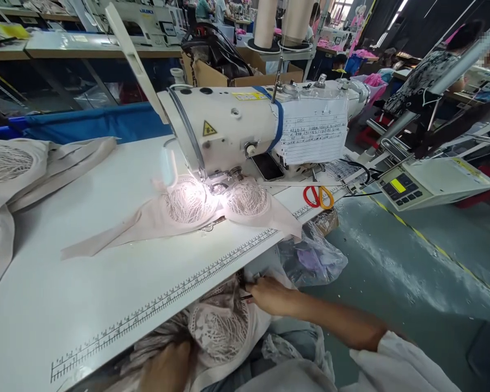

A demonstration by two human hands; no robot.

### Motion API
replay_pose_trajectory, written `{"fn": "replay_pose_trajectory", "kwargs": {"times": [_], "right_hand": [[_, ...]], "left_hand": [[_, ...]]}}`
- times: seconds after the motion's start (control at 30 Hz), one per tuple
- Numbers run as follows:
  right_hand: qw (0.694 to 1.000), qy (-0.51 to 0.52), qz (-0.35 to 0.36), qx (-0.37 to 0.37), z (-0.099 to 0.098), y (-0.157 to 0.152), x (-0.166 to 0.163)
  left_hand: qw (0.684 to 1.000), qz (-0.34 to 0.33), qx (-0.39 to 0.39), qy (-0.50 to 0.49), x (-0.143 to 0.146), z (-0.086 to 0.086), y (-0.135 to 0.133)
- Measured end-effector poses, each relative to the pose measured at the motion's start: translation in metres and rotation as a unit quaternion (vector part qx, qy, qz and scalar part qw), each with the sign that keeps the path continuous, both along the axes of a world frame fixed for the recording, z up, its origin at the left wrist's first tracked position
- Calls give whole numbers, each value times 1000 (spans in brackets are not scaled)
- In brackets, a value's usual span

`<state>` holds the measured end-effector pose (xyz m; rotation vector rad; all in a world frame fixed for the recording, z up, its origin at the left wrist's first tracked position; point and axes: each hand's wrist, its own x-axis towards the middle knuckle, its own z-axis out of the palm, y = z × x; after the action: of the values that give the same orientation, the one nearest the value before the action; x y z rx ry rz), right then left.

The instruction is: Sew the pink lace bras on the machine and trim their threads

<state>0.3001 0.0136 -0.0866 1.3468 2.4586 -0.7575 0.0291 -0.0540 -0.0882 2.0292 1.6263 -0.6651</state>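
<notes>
A pale pink bra (220, 332) with lace cups lies over my lap, below the table edge. My right hand (265, 294) is closed at its upper side, and a thin dark piece sticks out from the fingers; what it belongs to is hidden. Low in the view, my left hand (167, 367) rests against the bra's left side among bunched pink fabric (159, 343), its fingers out of sight. Another lace bra (188, 207) is spread on the table, its middle beneath the lit needle area of the sewing machine (224, 120).
More pink bras (20, 169) are heaped at the table's left. Red and orange-handled scissors (318, 197) and a phone (267, 166) lie by the machine. A ruler strip (167, 305) runs along the front edge. A control panel (400, 188) and plastic bag (314, 261) are at right.
</notes>
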Motion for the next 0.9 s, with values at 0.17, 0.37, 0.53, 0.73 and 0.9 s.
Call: {"fn": "replay_pose_trajectory", "kwargs": {"times": [0.17,0.37,0.53,0.73,0.9], "right_hand": [[992,20,71,106,-3,2,5],[845,218,219,436,58,48,18],[911,64,-67,402,99,150,14],[935,-81,-38,343,95,222,6],[934,-93,15,345,91,225,11]], "left_hand": [[954,-181,219,-99,16,9,6],[762,-329,448,-331,32,63,106],[835,-327,400,-191,44,85,215],[854,-377,340,-110,46,82,231],[853,-343,377,-116,51,78,224]]}}
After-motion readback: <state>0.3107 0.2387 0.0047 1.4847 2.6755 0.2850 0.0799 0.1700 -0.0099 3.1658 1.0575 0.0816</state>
